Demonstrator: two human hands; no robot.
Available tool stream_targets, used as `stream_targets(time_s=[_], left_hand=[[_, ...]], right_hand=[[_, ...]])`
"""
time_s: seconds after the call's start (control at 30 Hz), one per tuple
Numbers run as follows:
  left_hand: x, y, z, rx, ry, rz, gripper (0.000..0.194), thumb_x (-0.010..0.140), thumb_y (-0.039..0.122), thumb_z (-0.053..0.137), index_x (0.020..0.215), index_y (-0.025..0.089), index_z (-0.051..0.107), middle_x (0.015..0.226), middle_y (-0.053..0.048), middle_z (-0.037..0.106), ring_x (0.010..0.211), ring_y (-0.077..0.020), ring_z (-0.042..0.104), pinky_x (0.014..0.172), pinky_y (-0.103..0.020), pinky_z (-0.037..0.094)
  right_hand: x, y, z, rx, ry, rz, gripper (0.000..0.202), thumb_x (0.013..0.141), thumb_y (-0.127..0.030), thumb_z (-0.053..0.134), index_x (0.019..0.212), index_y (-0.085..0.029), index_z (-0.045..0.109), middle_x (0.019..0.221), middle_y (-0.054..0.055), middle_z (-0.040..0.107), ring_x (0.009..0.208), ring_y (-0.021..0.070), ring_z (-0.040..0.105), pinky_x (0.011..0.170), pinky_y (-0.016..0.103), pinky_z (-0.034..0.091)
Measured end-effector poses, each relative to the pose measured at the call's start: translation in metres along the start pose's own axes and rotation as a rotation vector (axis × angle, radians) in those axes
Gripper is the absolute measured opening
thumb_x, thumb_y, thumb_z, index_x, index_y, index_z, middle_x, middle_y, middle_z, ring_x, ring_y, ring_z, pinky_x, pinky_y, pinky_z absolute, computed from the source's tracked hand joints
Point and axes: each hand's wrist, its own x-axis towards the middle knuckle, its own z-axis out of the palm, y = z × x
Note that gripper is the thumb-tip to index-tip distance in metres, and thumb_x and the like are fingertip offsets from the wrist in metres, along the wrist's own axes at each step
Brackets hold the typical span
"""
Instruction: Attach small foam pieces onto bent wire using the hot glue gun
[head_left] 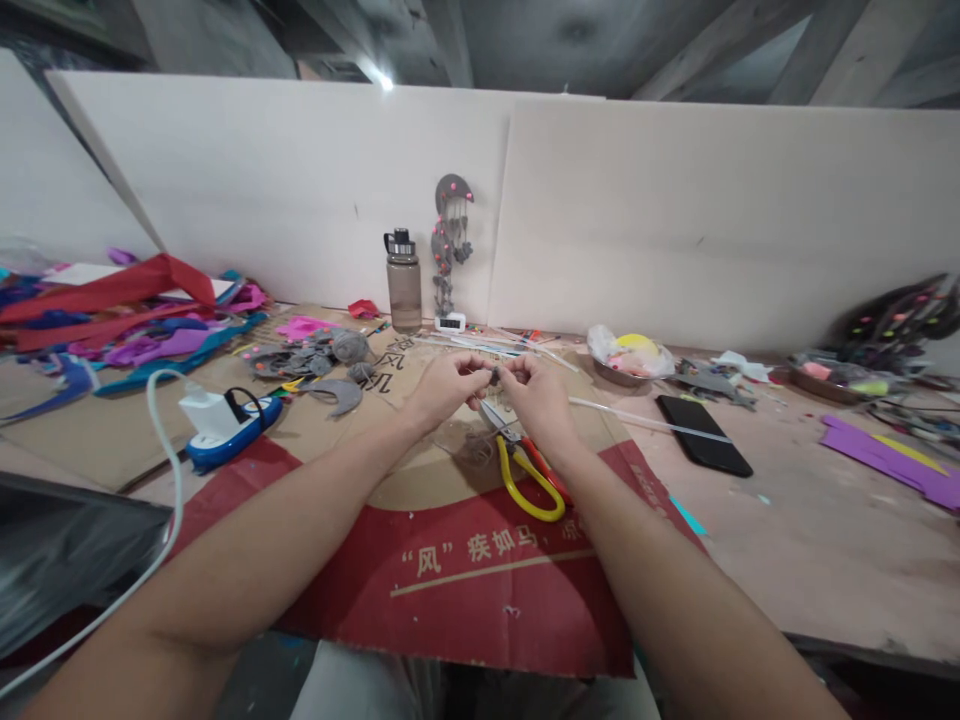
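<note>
My left hand [453, 386] and my right hand [535, 394] meet over the cardboard, fingers pinched together on a small dark grey piece [495, 376]. The piece is mostly covered by the fingertips, so its kind does not show. Just below my hands lie scissors with yellow handles [534, 508], blades pointing away from me. A red-handled tool [553, 478] lies partly hidden under my right wrist. Loose grey thread [480, 446] is bunched left of the scissors. Farther left sit a grey crescent cutout [346, 397] and a ball of grey yarn [349, 346].
A red and brown cardboard sheet [480, 620] covers the table before me. Behind stand a water bottle [405, 285] and a grey moon hanging ornament [453, 190]. A phone [703, 435] lies right; a blue power strip [232, 440] and coloured felt [135, 300] lie left.
</note>
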Motion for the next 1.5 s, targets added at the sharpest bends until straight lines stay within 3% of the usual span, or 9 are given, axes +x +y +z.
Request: stream_targets(time_s=[0.13, 0.27, 0.37, 0.53, 0.73, 0.9, 1.0, 1.3, 1.5], left_hand=[[0.004, -0.005, -0.001, -0.115, -0.054, -0.083, 0.014, 0.073, 0.017, 0.062, 0.084, 0.011, 0.068, 0.061, -0.001, 0.063, 0.052, -0.0091, 0.057, 0.047, -0.02, 0.047], [0.005, -0.006, 0.0, -0.162, -0.025, -0.141, 0.01, 0.076, 0.014, 0.062, 0.083, 0.009, 0.067, 0.059, -0.003, 0.064, 0.05, -0.009, 0.058, 0.048, -0.02, 0.048], [0.005, -0.004, 0.0, -0.167, 0.001, -0.154, 0.008, 0.077, 0.012, 0.062, 0.082, 0.008, 0.067, 0.06, -0.003, 0.065, 0.05, -0.0091, 0.059, 0.05, -0.021, 0.049], [0.004, -0.003, 0.0, -0.136, 0.011, -0.14, 0.008, 0.078, 0.013, 0.063, 0.083, 0.009, 0.067, 0.059, -0.003, 0.066, 0.051, -0.0098, 0.061, 0.052, -0.022, 0.051], [0.002, -0.003, 0.001, -0.053, -0.064, -0.111, 0.011, 0.077, 0.014, 0.065, 0.087, 0.009, 0.068, 0.057, -0.003, 0.066, 0.049, -0.0104, 0.061, 0.053, -0.022, 0.052], [0.005, -0.01, -0.001, -0.209, -0.016, -0.166, 0.009, 0.078, 0.017, 0.068, 0.083, 0.009, 0.066, 0.063, -0.005, 0.068, 0.056, -0.0114, 0.064, 0.056, -0.023, 0.053], [0.007, -0.012, -0.002, -0.273, 0.005, -0.2, 0.008, 0.077, 0.014, 0.068, 0.081, 0.009, 0.064, 0.064, -0.005, 0.067, 0.056, -0.012, 0.065, 0.057, -0.023, 0.053], [0.006, -0.011, 0.0, -0.38, -0.029, -0.245, 0.01, 0.078, 0.007, 0.063, 0.087, 0.01, 0.062, 0.07, -0.006, 0.069, 0.06, -0.014, 0.068, 0.06, -0.024, 0.056], [0.007, -0.016, -0.004, -0.3, -0.084, -0.212, 0.02, 0.078, 0.026, 0.069, 0.091, 0.011, 0.066, 0.076, -0.008, 0.07, 0.062, -0.0144, 0.068, 0.057, -0.024, 0.055]], right_hand=[[0.005, 0.007, -0.003, 0.074, -0.03, 0.059, 0.015, 0.074, -0.031, 0.056, 0.066, -0.019, 0.056, 0.057, -0.005, 0.05, 0.052, 0.0104, 0.041, 0.052, 0.024, 0.032], [0.006, 0.01, -0.005, 0.255, -0.145, 0.157, 0.018, 0.074, -0.037, 0.057, 0.068, -0.02, 0.056, 0.053, -0.007, 0.043, 0.047, 0.009, 0.035, 0.048, 0.023, 0.03], [0.006, 0.009, -0.006, 0.332, -0.161, 0.213, 0.019, 0.076, -0.039, 0.056, 0.07, -0.02, 0.056, 0.052, -0.008, 0.039, 0.044, 0.0086, 0.033, 0.045, 0.023, 0.029], [0.007, 0.01, -0.005, 0.258, -0.145, 0.156, 0.02, 0.075, -0.04, 0.058, 0.07, -0.02, 0.058, 0.056, -0.006, 0.046, 0.047, 0.009, 0.038, 0.045, 0.023, 0.03], [0.008, 0.013, -0.002, 0.15, -0.075, 0.136, 0.014, 0.073, -0.029, 0.059, 0.064, -0.019, 0.056, 0.056, -0.005, 0.05, 0.05, 0.0084, 0.039, 0.049, 0.022, 0.029], [0.008, 0.01, -0.003, 0.63, -0.237, 0.298, 0.022, 0.074, -0.04, 0.062, 0.076, -0.018, 0.056, 0.052, -0.009, 0.033, 0.044, 0.0061, 0.025, 0.043, 0.021, 0.02], [0.008, 0.009, -0.004, 0.819, -0.264, 0.345, 0.03, 0.074, -0.044, 0.064, 0.084, -0.017, 0.057, 0.056, -0.009, 0.033, 0.044, 0.0046, 0.022, 0.043, 0.02, 0.017], [0.007, 0.011, -0.002, 0.764, -0.271, 0.346, 0.025, 0.078, -0.039, 0.061, 0.088, -0.018, 0.055, 0.06, -0.008, 0.04, 0.045, 0.0054, 0.026, 0.045, 0.021, 0.019], [0.004, 0.008, -0.001, 0.747, -0.285, 0.333, 0.019, 0.082, -0.036, 0.055, 0.088, -0.017, 0.055, 0.062, -0.007, 0.042, 0.046, 0.0057, 0.029, 0.045, 0.02, 0.021]])
